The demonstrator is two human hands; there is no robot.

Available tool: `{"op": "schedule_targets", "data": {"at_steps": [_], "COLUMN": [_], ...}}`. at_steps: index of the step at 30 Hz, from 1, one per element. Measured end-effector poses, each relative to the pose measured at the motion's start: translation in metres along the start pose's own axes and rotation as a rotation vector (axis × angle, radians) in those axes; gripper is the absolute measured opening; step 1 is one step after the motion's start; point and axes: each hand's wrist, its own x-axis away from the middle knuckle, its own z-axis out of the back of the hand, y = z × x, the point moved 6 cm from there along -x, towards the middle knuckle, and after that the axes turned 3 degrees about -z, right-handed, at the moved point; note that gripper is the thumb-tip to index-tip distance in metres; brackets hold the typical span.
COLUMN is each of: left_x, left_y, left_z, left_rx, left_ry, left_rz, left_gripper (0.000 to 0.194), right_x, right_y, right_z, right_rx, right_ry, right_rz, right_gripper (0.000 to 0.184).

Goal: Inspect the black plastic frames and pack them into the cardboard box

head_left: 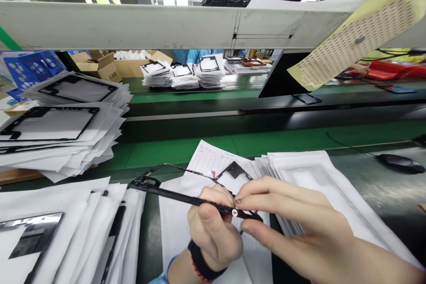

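A thin black rectangular device frame [186,199] is held tilted above the bench, nearly edge-on to me. My left hand [213,226], with a dark band and red beads at the wrist, grips its long edge between thumb and fingers. My right hand [299,217] has its fingertips above and thumb below the frame's right end, closed about it. A small round white sticker [234,212] with a red mark sits on that edge. Beneath the hands lie white sheets [173,226] and a printed form [209,155]. Another black frame part [234,171] shows behind my fingers.
Stacks of white sleeves with black frames stand at left, near [76,213] and farther back [100,124]. More white sleeves [299,164] lie at right, beside a black mouse [401,163]. A pale beam [149,26] crosses ahead, with a yellow sticker sheet [362,37] hanging down.
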Motion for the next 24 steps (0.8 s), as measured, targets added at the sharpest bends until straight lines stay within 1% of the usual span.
{"op": "schedule_targets", "data": {"at_steps": [3,7,10,13,16,18,19,22,24], "left_x": [0.0,0.0,-0.002,-0.007,-0.01,-0.013,-0.016,-0.026,-0.034], "left_y": [0.0,-0.003,-0.004,-0.002,-0.006,-0.014,-0.018,-0.026,-0.026], "left_z": [-0.002,-0.002,-0.002,0.0,0.003,0.002,0.0,-0.002,0.005], "left_rx": [0.077,0.077,0.053,0.014,-0.059,-0.112,-0.136,-0.211,-0.291], "left_ry": [-0.017,-0.041,-0.068,-0.076,-0.095,-0.146,-0.179,-0.3,-0.373], "left_rz": [-0.016,0.002,0.037,0.042,0.071,0.114,0.139,0.218,0.262], "left_gripper": [0.046,0.046,0.047,0.047,0.045,0.046,0.049,0.065,0.078], "right_x": [0.0,-0.003,-0.003,-0.003,-0.006,-0.009,-0.01,-0.013,-0.014], "right_y": [0.005,0.009,0.013,0.017,0.024,0.035,0.042,0.064,0.076], "right_z": [0.001,0.004,0.003,0.001,-0.001,-0.003,-0.005,-0.01,-0.015], "right_rx": [-0.03,-0.076,-0.085,-0.092,-0.133,-0.174,-0.192,-0.214,-0.232], "right_ry": [-0.014,0.001,0.0,0.003,-0.008,-0.02,-0.029,-0.075,-0.109], "right_rz": [-0.052,-0.12,-0.181,-0.215,-0.276,-0.356,-0.399,-0.479,-0.483], "right_gripper": [0.017,0.011,0.013,0.015,0.011,0.006,0.007,0.014,0.017]}}
